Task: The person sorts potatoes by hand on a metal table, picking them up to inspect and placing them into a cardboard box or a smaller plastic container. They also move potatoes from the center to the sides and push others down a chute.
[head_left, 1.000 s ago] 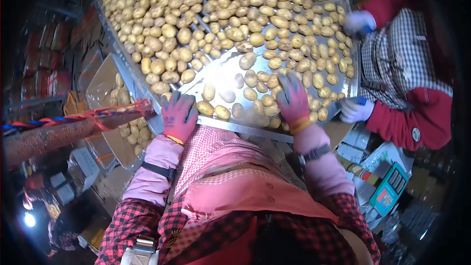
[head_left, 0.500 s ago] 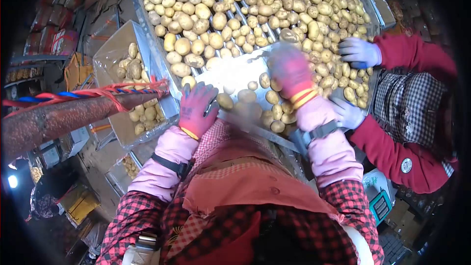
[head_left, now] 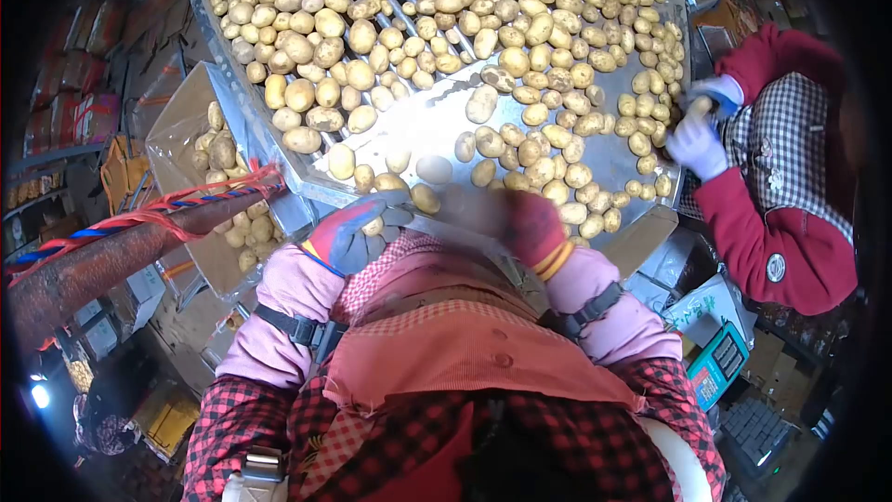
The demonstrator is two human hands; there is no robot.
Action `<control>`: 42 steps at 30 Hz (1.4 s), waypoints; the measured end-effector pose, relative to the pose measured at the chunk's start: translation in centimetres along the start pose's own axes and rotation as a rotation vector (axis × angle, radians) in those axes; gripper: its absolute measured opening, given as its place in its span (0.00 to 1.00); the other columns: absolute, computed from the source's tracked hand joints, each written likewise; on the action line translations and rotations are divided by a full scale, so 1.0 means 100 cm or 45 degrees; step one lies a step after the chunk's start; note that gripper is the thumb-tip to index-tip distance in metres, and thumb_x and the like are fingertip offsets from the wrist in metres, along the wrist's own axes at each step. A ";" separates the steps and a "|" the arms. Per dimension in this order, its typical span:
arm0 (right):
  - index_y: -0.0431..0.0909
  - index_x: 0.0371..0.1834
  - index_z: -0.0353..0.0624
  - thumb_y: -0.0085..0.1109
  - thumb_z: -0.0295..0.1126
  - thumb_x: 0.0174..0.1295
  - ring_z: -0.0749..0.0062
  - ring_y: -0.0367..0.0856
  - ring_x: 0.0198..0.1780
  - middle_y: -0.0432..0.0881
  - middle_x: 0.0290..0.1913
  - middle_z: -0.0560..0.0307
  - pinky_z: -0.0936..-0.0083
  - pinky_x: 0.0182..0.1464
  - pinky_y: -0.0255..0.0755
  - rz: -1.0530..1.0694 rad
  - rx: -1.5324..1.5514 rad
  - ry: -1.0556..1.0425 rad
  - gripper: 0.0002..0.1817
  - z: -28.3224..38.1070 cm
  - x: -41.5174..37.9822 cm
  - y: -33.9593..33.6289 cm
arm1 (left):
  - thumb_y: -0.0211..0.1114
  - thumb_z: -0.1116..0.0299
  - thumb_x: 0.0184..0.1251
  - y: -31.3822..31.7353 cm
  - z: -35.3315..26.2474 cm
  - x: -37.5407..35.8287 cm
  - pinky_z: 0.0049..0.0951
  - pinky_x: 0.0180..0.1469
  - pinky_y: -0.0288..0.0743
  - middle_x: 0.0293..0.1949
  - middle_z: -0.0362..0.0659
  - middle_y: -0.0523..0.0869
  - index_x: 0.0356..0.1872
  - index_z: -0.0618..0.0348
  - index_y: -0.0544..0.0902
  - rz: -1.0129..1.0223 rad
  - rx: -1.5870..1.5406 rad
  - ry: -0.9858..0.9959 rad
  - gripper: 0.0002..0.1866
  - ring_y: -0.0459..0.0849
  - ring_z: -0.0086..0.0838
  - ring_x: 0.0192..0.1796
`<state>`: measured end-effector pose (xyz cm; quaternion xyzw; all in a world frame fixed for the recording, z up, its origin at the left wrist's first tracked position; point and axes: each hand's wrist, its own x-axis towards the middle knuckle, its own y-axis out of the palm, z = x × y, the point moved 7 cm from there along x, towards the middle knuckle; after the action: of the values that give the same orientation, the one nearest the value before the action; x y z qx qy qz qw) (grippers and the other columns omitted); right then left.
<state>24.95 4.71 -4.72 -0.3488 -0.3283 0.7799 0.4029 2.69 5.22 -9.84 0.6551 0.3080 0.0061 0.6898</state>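
The left hand (head_left: 358, 234), in a red glove with dark fingers, sits at the near edge of the metal table (head_left: 613, 153), just left of the frame's centre. Its fingers curl downward over the rim beside a potato (head_left: 374, 226), but whether its grip actually has that potato I cannot tell. The right hand (head_left: 528, 226), also red-gloved, is at the same edge just right of centre, blurred; its grip looks curled inward, and whether it holds anything cannot be made out.

Potatoes (head_left: 423, 28) cover the table across the top of the frame, thick in the upper half and looser toward the near edge, where a bare shiny patch shows at centre. A few lie just beyond both hands.

At the left, below the table's side, a box (head_left: 177, 130) holds more potatoes. A rusty pole (head_left: 111, 256) wrapped in red and blue cord crosses the left middle.

At the right edge, another person in red sleeves and a checked vest has white-gloved hands (head_left: 697, 144) at the table's far side, one hand on a potato.
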 end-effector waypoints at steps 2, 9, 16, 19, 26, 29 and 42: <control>0.78 0.54 0.44 0.64 0.37 0.57 0.52 0.82 0.49 0.83 0.47 0.48 0.62 0.50 0.76 -0.452 0.065 0.107 0.21 -0.030 -0.021 -0.032 | 0.52 0.70 0.75 -0.008 -0.005 -0.004 0.29 0.57 0.77 0.59 0.52 0.76 0.71 0.67 0.62 -0.194 0.118 0.159 0.26 0.79 0.35 0.55; 0.77 0.59 0.45 0.65 0.32 0.58 0.45 0.79 0.54 0.80 0.52 0.44 0.57 0.56 0.73 -1.041 -0.128 0.365 0.23 -0.083 -0.046 -0.087 | 0.55 0.74 0.67 0.005 0.000 -0.005 0.37 0.67 0.70 0.62 0.55 0.76 0.72 0.66 0.61 -0.118 0.191 0.159 0.31 0.76 0.43 0.64; 0.76 0.61 0.46 0.67 0.34 0.56 0.45 0.79 0.54 0.79 0.53 0.40 0.56 0.56 0.73 -1.085 -0.163 0.409 0.26 -0.103 -0.067 -0.069 | 0.55 0.73 0.68 0.004 0.004 -0.011 0.34 0.67 0.70 0.66 0.55 0.73 0.73 0.64 0.61 -0.025 0.227 0.120 0.31 0.76 0.41 0.66; 0.75 0.61 0.46 0.67 0.34 0.55 0.45 0.78 0.54 0.80 0.53 0.41 0.55 0.55 0.73 -1.099 -0.250 0.483 0.27 -0.103 -0.078 -0.064 | 0.55 0.74 0.68 0.003 0.006 -0.009 0.34 0.66 0.71 0.66 0.55 0.73 0.73 0.64 0.61 -0.076 0.260 0.095 0.31 0.76 0.40 0.65; 0.74 0.62 0.46 0.65 0.35 0.57 0.45 0.78 0.54 0.80 0.54 0.42 0.58 0.58 0.71 -0.937 -0.103 0.432 0.27 -0.095 -0.065 -0.053 | 0.55 0.75 0.67 0.007 0.004 -0.006 0.32 0.63 0.74 0.63 0.55 0.77 0.71 0.65 0.63 -0.120 0.186 0.094 0.30 0.77 0.44 0.64; 0.77 0.59 0.51 0.60 0.39 0.62 0.51 0.80 0.52 0.82 0.52 0.47 0.57 0.53 0.74 -0.356 0.006 0.376 0.21 -0.084 -0.031 -0.020 | 0.55 0.75 0.67 0.013 0.000 -0.007 0.33 0.64 0.74 0.62 0.56 0.77 0.71 0.65 0.63 -0.135 0.248 0.118 0.30 0.77 0.44 0.64; 0.73 0.63 0.56 0.61 0.55 0.57 0.54 0.80 0.56 0.79 0.55 0.53 0.58 0.56 0.74 -0.283 -0.382 0.382 0.31 -0.074 0.190 -0.051 | 0.52 0.70 0.72 0.007 -0.029 -0.007 0.28 0.63 0.70 0.58 0.50 0.79 0.69 0.67 0.65 -0.013 0.309 0.269 0.26 0.78 0.33 0.59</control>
<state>24.74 25.11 -9.95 -0.4784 -0.4132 0.6127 0.4743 1.13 7.65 -8.77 0.7278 0.3805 0.0342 0.5695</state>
